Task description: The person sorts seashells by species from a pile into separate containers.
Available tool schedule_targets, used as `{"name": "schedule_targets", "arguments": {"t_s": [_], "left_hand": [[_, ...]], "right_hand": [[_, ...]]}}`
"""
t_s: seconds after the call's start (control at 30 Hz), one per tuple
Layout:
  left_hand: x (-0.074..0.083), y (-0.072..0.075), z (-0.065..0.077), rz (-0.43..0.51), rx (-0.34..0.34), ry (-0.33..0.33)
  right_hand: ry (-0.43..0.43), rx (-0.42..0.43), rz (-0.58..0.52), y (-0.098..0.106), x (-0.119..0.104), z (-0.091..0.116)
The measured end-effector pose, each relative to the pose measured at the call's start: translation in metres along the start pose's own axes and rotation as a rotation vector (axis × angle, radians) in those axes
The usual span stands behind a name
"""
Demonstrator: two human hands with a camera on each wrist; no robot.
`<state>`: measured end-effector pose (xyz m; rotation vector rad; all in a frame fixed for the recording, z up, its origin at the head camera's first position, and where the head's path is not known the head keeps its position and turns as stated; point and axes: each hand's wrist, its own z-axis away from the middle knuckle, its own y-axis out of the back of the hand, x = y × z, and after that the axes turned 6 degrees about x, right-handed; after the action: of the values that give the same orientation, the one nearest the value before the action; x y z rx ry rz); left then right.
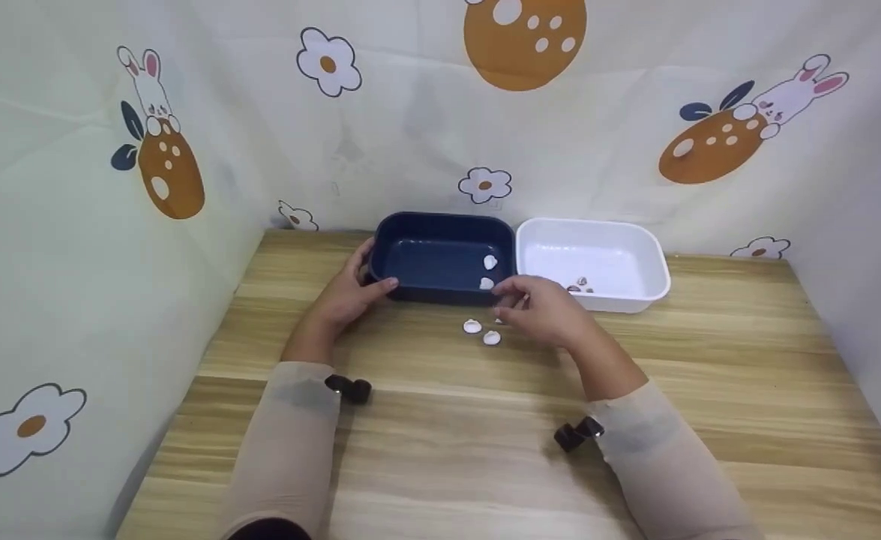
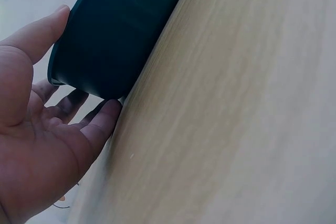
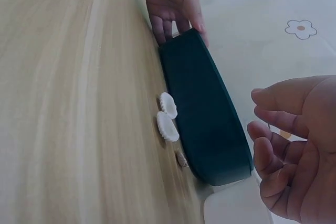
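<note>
My left hand (image 1: pixel 341 298) holds the left end of a dark blue tray (image 1: pixel 440 294), its thumb on the front rim and its fingers round the side. Over the tray's front right corner hovers my right hand (image 1: pixel 549 311), fingers loosely bent; the right wrist view shows nothing between them. Two white seashells (image 1: pixel 490 262) lie inside the tray on the right. On the table in front sit two more white ribbed seashells (image 3: pixel 167 126). Beside them is a small brownish shell (image 3: pixel 181 159), mostly hidden under my right hand in the head view.
A white tray (image 1: pixel 654 292) stands against the right end of the blue one, with several small brown shells (image 1: pixel 581 282) near its front wall. Patterned cloth (image 1: pixel 410 112) hangs behind and at both sides of the wooden table (image 1: pixel 440 450).
</note>
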<state>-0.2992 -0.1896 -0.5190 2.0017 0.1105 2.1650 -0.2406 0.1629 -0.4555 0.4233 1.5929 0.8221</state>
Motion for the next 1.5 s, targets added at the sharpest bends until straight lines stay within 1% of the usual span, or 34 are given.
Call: {"name": "schedule_targets", "arguments": {"t_s": [0.17,0.37,0.57,0.67,0.77,0.83,0.9,1.0,1.17,1.3,1.5], "left_hand": [[0.001,-0.001,0.000,0.014,-0.005,-0.006],[0.002,-0.001,0.003,0.001,-0.002,-0.006],[0.003,-0.001,0.003,0.005,-0.001,0.007],[0.003,0.000,0.003,0.006,-0.013,0.016],[0.003,0.001,0.003,-0.003,-0.022,0.032],[0.003,0.002,0.003,-0.013,-0.025,0.046],[0.003,0.002,0.002,-0.014,-0.025,0.048],[0.002,0.002,0.002,-0.009,-0.023,0.051],[0.003,0.001,0.002,0.006,-0.019,0.047],[0.003,0.000,0.001,0.006,-0.014,0.044],[0.003,0.001,0.000,-0.003,-0.022,0.026]], "right_hand": [[0.005,-0.036,-0.001,-0.007,0.007,0.002],[0.007,-0.084,0.000,-0.017,0.014,0.001],[0.023,-0.096,0.002,-0.023,0.020,0.000],[0.023,-0.103,0.026,-0.026,0.023,0.000],[0.044,-0.113,0.041,-0.028,0.025,0.000],[0.078,-0.118,0.056,-0.029,0.027,0.000],[0.111,-0.121,0.073,-0.030,0.029,-0.001],[0.129,-0.126,0.093,-0.032,0.031,-0.002],[0.115,-0.126,0.104,-0.034,0.030,-0.002],[0.112,-0.125,0.130,-0.034,0.028,-0.002],[0.106,-0.125,0.149,-0.034,0.027,-0.002]]}}
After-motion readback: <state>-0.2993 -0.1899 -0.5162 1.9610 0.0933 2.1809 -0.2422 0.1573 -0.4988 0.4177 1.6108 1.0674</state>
